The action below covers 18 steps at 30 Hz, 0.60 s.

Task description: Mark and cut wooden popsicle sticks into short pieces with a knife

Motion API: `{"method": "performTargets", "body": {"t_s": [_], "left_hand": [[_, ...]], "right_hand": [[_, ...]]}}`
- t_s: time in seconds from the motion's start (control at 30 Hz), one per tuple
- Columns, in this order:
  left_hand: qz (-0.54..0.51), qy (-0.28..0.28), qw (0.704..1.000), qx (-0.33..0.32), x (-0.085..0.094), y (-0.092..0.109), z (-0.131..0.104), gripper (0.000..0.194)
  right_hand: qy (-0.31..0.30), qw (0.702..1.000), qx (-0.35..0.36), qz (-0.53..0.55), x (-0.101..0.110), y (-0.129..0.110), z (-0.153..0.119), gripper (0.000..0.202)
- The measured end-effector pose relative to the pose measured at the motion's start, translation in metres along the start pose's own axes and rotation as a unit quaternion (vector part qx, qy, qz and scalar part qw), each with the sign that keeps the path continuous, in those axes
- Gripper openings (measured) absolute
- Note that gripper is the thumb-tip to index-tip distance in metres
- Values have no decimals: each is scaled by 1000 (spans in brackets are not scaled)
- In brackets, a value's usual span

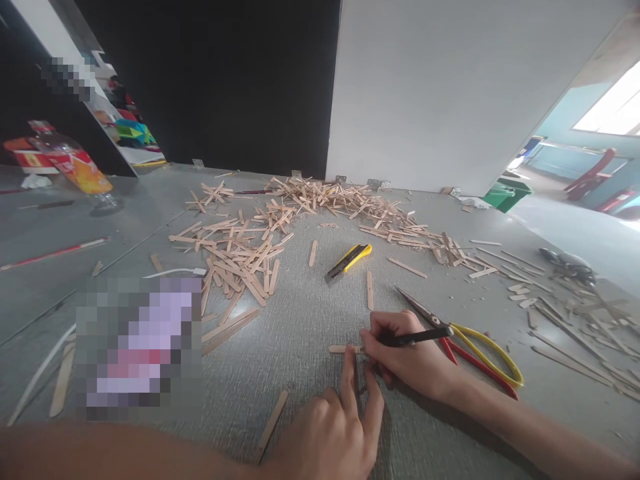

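My right hand point(407, 347) is closed around a black pen point(417, 336), its tip hidden behind the fingers, over the right end of a wooden stick point(340, 349). My left hand point(337, 427) has its index and middle fingers stretched out, the index fingertip pressing on that stick, which lies flat on the grey table. Another wooden stick point(273, 423) is left of my left hand. Scissors point(440, 327) with red and yellow handles lie partly behind my right hand. Farther forward are a yellow and black cutter point(350, 261) and a single upright-pointing stick point(370, 290).
Piles of wooden sticks point(245, 260) spread across the grey table point(300, 307) toward the black and white panels. A bottle point(75, 163) stands tilted in view at the far left, above a blurred-out object point(145, 347). Thin cut strips point(565, 320) lie on the right.
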<state>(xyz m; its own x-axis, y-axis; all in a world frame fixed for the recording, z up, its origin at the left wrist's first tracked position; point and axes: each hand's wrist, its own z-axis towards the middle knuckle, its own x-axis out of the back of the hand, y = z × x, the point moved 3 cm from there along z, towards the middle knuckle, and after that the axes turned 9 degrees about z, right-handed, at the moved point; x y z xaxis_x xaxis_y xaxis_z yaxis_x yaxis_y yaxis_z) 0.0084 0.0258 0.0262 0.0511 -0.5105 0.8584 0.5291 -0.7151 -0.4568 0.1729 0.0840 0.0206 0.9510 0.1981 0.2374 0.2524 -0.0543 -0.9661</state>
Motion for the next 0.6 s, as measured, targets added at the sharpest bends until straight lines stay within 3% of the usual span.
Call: {"method": "performTargets", "body": {"t_s": [0.6], "left_hand": [[-8,-22,1000,2,1,1,0,46]], "right_hand": [[-3,998,-29,57,-4,5,3,41]]}}
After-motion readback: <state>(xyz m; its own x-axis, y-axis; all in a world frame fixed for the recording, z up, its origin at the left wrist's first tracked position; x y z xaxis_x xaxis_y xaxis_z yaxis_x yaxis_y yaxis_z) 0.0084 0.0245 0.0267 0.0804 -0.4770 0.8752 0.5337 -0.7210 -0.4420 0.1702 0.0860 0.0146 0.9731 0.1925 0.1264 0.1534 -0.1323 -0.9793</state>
